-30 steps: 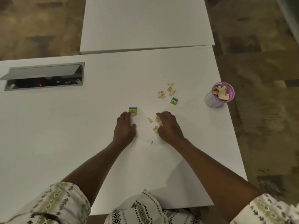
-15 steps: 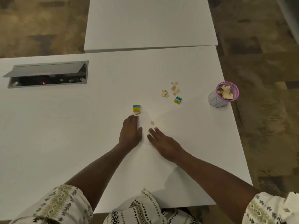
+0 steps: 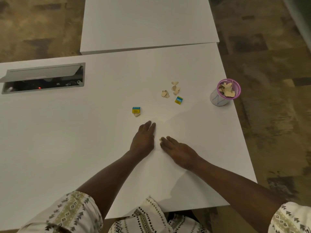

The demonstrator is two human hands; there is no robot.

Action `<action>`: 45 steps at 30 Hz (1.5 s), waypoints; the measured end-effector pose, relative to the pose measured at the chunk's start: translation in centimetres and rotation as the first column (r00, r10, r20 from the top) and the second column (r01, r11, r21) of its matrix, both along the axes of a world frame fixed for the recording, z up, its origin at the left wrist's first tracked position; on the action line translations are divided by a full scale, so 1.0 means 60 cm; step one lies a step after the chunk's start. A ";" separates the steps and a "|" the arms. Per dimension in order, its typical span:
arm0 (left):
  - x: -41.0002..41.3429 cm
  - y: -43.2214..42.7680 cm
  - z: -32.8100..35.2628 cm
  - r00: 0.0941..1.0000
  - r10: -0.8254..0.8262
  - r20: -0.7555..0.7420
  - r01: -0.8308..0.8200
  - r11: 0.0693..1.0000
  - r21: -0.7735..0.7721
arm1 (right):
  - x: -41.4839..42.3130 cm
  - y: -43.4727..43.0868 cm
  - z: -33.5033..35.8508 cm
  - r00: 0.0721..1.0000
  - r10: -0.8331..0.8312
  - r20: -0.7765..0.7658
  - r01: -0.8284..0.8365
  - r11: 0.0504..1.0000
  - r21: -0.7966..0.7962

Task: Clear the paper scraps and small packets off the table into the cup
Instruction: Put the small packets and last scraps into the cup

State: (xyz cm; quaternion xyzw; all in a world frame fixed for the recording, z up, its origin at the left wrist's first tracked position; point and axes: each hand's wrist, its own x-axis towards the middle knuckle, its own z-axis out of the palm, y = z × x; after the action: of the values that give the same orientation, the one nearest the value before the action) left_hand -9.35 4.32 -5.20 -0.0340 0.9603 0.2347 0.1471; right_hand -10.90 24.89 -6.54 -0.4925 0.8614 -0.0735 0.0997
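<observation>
A white cup (image 3: pixel 218 100) with a pink rim stands near the table's right edge, holding several tan paper scraps. One yellow-and-blue packet (image 3: pixel 136 110) lies just beyond my left hand (image 3: pixel 143 140), with a scrap (image 3: pixel 137 115) touching it. A second packet (image 3: pixel 178 100) lies farther right, beside a cluster of tan scraps (image 3: pixel 170 91). My left hand rests flat on the table, palm down. My right hand (image 3: pixel 178 152) also lies flat, its fingers pointing left, with a tiny scrap (image 3: pixel 160 139) at the fingertips. Whatever is under either palm is hidden.
The white table (image 3: pixel 67 132) has an open grey cable hatch (image 3: pixel 43 78) at the far left. A second white table (image 3: pixel 148 22) butts against the far edge. The right edge drops to a brown patterned floor just past the cup.
My right hand went from curled over the scraps to flat and slid back toward me. The scraps near it are gone from sight, except one at its fingertips. My left hand drew back slightly.
</observation>
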 end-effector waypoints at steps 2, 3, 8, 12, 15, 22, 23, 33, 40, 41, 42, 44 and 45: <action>-0.015 0.012 0.002 0.999 -0.026 0.027 0.027 0.999 -0.044 | -0.001 0.003 0.005 0.997 0.018 -0.079 -0.015 0.999 0.042; -0.022 0.016 0.003 0.999 -0.033 0.033 0.035 0.997 -0.074 | -0.002 0.003 0.006 0.994 0.027 -0.109 -0.020 0.998 0.061; -0.052 0.029 0.004 0.996 -0.086 0.008 0.086 0.972 -0.217 | -0.005 0.011 0.018 0.994 0.001 -0.106 0.008 0.997 0.083; -0.060 0.032 0.001 0.991 -0.136 0.002 0.131 0.955 -0.267 | -0.016 0.020 0.025 0.979 -0.204 -0.006 0.204 0.979 0.001; -0.064 0.033 -0.001 0.988 -0.154 -0.010 0.146 0.952 -0.269 | -0.040 0.037 0.030 0.822 -0.489 0.293 0.546 0.822 -0.160; -0.077 0.038 -0.007 0.991 -0.135 -0.008 0.127 0.949 -0.289 | -0.183 0.113 0.105 0.455 -0.754 0.473 0.890 0.370 -0.267; -0.080 0.040 -0.007 0.995 -0.101 -0.001 0.097 0.957 -0.273 | -0.209 0.126 0.116 0.425 -0.773 0.470 0.902 0.322 -0.287; -0.181 0.172 0.065 0.982 0.133 -0.134 -0.107 0.977 0.187 | -0.344 0.201 0.170 0.345 -0.828 0.443 0.939 0.292 -0.184; -0.320 0.317 0.169 0.948 0.234 -0.217 -0.121 0.892 0.436 | -0.337 0.225 0.190 0.332 -0.826 0.457 0.942 0.263 -0.208; -0.336 0.332 0.175 0.947 0.253 -0.200 -0.140 0.880 0.453 | -0.335 0.229 0.193 0.326 -0.821 0.469 0.943 0.248 -0.221; -0.350 0.344 0.179 0.947 0.270 -0.174 -0.163 0.869 0.467 | -0.332 0.234 0.196 0.320 -0.815 0.483 0.944 0.230 -0.236; -0.367 0.359 0.176 0.951 0.283 -0.120 -0.197 0.860 0.471 | -0.322 0.239 0.202 0.305 -0.807 0.505 0.944 0.189 -0.269; -0.372 0.362 0.171 0.955 0.279 -0.097 -0.204 0.862 0.463 | -0.316 0.240 0.204 0.299 -0.803 0.515 0.944 0.169 -0.284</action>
State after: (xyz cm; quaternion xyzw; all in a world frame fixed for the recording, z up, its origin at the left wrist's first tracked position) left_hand -31.65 26.07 5.07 -0.1005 0.8770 0.4680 0.0423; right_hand -29.84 39.28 5.67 0.1080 0.9019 -0.4182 0.0000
